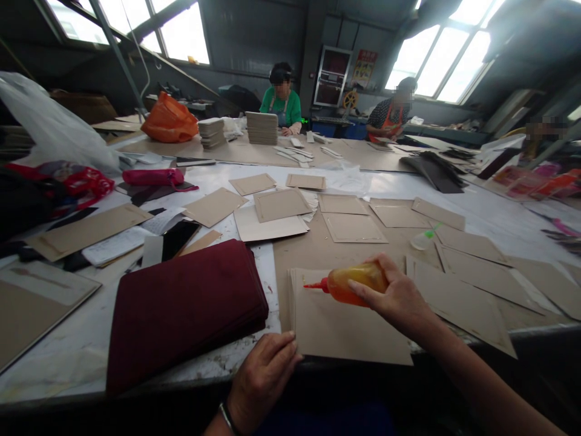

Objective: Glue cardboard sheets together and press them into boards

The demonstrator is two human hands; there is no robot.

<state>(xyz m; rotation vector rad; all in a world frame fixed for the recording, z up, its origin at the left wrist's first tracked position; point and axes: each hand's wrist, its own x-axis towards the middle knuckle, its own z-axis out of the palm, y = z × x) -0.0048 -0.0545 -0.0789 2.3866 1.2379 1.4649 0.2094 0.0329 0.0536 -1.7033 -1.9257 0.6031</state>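
My right hand (397, 297) is wrapped round a squeeze bottle (356, 283) of amber liquid, probably glue. The bottle lies nearly level, its red nozzle pointing left over the far left corner of a stack of grey-brown cardboard sheets (349, 333). Whether the tip touches the top sheet I cannot tell. At the near left corner of that stack, my left hand (265, 372) has its fingers closed together on the edge; its thumb is partly hidden. Left of the stack lies a folded pile of dark maroon cloth or covers (186, 309).
Cardboard pieces with shiny strips along their edges, like this panel (354, 227), lie beyond and to the right. A small bottle with a green tip (423, 240) lies among them. An orange bag (170, 118) is farther back. Co-workers (282, 100) are across the table.
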